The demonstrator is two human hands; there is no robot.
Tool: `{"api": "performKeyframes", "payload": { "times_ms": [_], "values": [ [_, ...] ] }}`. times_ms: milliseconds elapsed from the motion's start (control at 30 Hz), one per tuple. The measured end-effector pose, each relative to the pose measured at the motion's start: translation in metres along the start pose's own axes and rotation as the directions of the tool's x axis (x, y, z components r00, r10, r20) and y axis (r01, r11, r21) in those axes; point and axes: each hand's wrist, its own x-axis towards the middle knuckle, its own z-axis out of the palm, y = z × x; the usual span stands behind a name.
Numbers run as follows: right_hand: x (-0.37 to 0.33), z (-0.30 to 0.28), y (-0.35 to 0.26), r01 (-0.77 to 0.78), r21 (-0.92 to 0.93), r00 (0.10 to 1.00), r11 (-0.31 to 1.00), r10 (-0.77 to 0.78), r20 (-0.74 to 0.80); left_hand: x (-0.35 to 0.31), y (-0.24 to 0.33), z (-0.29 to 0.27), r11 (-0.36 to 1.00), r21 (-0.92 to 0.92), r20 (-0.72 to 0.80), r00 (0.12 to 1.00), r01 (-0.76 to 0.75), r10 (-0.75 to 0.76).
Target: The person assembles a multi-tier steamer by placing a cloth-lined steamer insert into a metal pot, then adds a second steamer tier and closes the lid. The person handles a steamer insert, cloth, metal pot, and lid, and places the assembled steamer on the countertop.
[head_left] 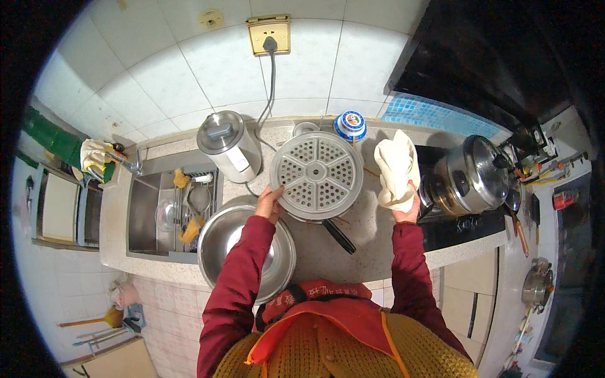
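Observation:
A round grey steamer tray [316, 170] with holes in several wedge-shaped sections is over the middle of the counter. My left hand [270, 205] grips its left rim, thumb on top. My right hand [408, 209] holds a folded cream cloth [397, 171] upright, to the right of the tray and apart from it. A black handle [339, 236] sticks out from under the tray's near edge; what it belongs to is mostly hidden. Beside my left forearm, a large steel basin [217, 242] stands near the counter's front edge, partly covered by my sleeve.
A steel electric kettle [230, 148] stands behind the basin, its cord near a wall socket [270, 36]. The sink [144, 214] is at left. At right, a lidded steel pot [472, 173] sits on the black hob [447, 234]. A blue-and-white tub [350, 126] stands by the wall.

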Motion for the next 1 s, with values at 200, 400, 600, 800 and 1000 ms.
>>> {"api": "performKeyframes", "payload": {
  "times_ms": [200,400,600,800,1000],
  "values": [
    [-0.018,0.022,-0.010,-0.076,-0.119,0.996,0.990,0.070,-0.051,-0.063,0.022,-0.011,0.972,-0.228,0.135,0.987,-0.053,0.086],
    [-0.053,0.076,0.006,-0.046,-0.434,0.989,0.900,-0.019,-0.144,-0.150,0.030,-0.041,0.951,-0.287,0.010,0.992,-0.116,0.124],
    [-0.119,0.151,0.060,0.458,-0.865,0.864,0.203,0.126,0.487,-0.214,0.009,-0.049,0.926,-0.376,-0.125,0.992,-0.039,-0.008],
    [-0.162,0.178,0.160,0.919,-0.342,0.377,-0.199,0.700,0.607,-0.240,-0.005,-0.034,0.871,-0.491,-0.105,0.994,-0.021,-0.036],
    [-0.075,0.151,0.104,0.568,-0.812,0.723,0.135,0.389,0.571,-0.255,0.000,-0.055,0.865,-0.487,-0.150,0.987,-0.118,0.050]
  ]
}}
